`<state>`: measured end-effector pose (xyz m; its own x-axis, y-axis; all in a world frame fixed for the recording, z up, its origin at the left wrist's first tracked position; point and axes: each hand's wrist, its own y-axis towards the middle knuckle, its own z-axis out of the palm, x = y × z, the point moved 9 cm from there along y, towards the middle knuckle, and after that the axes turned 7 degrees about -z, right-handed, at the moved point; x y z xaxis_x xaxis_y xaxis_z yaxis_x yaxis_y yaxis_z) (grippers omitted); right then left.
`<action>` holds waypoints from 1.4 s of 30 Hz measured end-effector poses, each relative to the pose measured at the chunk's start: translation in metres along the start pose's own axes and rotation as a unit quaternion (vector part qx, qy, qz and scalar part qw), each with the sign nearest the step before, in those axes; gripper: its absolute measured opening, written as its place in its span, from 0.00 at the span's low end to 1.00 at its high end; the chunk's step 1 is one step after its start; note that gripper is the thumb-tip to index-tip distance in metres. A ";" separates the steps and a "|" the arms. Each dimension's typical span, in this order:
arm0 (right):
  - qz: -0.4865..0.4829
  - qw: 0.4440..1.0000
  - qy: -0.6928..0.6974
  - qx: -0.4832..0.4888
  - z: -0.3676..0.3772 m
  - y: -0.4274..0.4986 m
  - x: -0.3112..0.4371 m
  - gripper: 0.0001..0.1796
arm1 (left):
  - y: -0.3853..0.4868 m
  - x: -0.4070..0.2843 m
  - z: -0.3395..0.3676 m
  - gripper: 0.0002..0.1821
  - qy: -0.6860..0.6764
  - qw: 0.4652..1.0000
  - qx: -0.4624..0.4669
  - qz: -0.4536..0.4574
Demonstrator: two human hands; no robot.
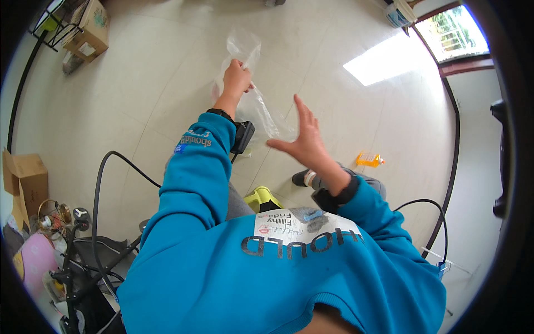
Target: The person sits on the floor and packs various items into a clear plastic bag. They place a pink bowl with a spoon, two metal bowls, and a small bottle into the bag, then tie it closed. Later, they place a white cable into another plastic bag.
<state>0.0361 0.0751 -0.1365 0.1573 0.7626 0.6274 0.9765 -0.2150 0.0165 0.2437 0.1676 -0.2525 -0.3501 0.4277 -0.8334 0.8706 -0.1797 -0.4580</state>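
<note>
My left hand (238, 79) is closed around the gathered part of a clear plastic bag (259, 110). One end of the film (245, 44) sticks up beyond my fist, and the rest spreads loosely down to the right. Near the bag's lower right edge, my right hand (306, 135) is spread, thumb and fingers wide apart, holding nothing. Whether my right thumb touches the film is hard to tell. A black device (243, 137) is strapped at my left wrist, and another dark one (325, 201) sits under my right wrist.
An orange liquid bottle (369, 159) lies on the tiled floor (167, 83) to the right. A yellow-green object (262, 198) is close before my body. Cardboard boxes (89, 31) stand far left, an open carton (31, 177) nearer. A black-framed stroller-like item (71, 267) is lower left.
</note>
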 end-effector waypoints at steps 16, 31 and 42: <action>0.160 0.962 0.119 0.186 0.040 -0.021 -0.096 0.59 | -0.004 -0.007 0.003 0.17 -0.003 0.993 -0.082 0.087; 0.080 0.964 0.253 0.008 0.131 0.103 -0.119 0.39 | -0.038 0.001 0.017 0.21 0.040 0.998 -0.027 0.036; 0.138 0.985 0.064 -0.082 0.132 0.096 -0.130 0.21 | -0.024 -0.016 -0.024 0.41 0.057 0.992 -0.089 0.072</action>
<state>0.1291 0.0354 -0.3193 0.3836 0.5794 0.7191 0.8602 -0.5074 -0.0500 0.2364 0.1864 -0.2212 -0.1856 0.5090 -0.8405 0.9596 -0.0902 -0.2666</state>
